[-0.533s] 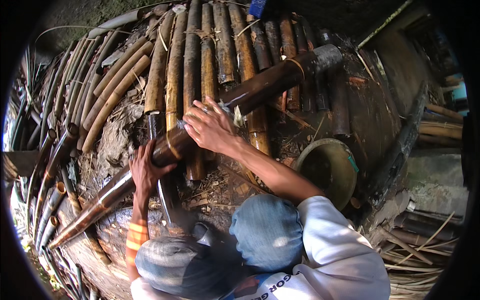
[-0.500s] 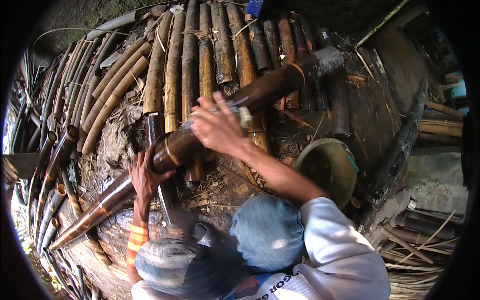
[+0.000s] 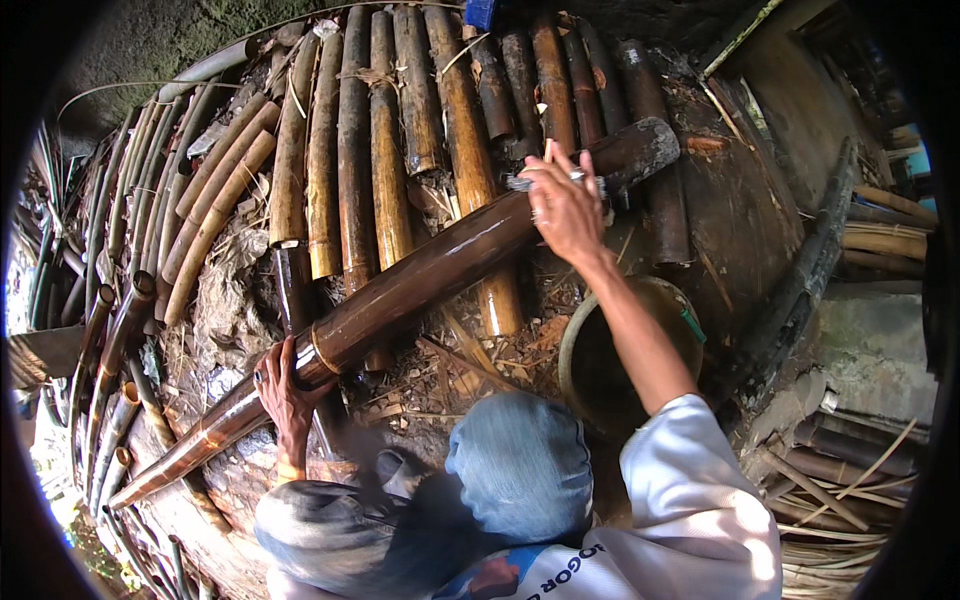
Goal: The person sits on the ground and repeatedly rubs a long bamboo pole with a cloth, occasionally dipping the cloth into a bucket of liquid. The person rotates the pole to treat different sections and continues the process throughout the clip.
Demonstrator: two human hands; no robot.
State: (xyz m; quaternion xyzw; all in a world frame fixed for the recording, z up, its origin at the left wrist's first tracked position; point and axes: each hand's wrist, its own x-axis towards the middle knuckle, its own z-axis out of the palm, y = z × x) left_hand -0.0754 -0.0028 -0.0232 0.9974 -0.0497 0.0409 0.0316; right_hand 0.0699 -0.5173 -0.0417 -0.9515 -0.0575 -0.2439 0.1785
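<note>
A long, dark, wet bamboo pole (image 3: 430, 275) lies slantwise before me, its near end low at the left and its greyish far end at the upper right. My left hand (image 3: 288, 395) grips it below a pale joint ring, thumb along the upper side. Farther up, my right hand (image 3: 565, 205) presses down on the pole near its far end. Under that palm is a grey scouring pad (image 3: 518, 183), mostly hidden, with only its edges showing. The pole's surface shines with water.
Several bamboo poles (image 3: 385, 150) lie side by side beyond, brown and yellow. A round bucket (image 3: 568, 370) stands below my right forearm. More bamboo (image 3: 120, 330) leans at the left. Split strips (image 3: 830, 540) lie at the lower right. Both my denim-covered knees (image 3: 520, 465) are close below the pole.
My right hand has slid up the pole to the right, from about its middle toward the far end. My left hand still grips the lower part.
</note>
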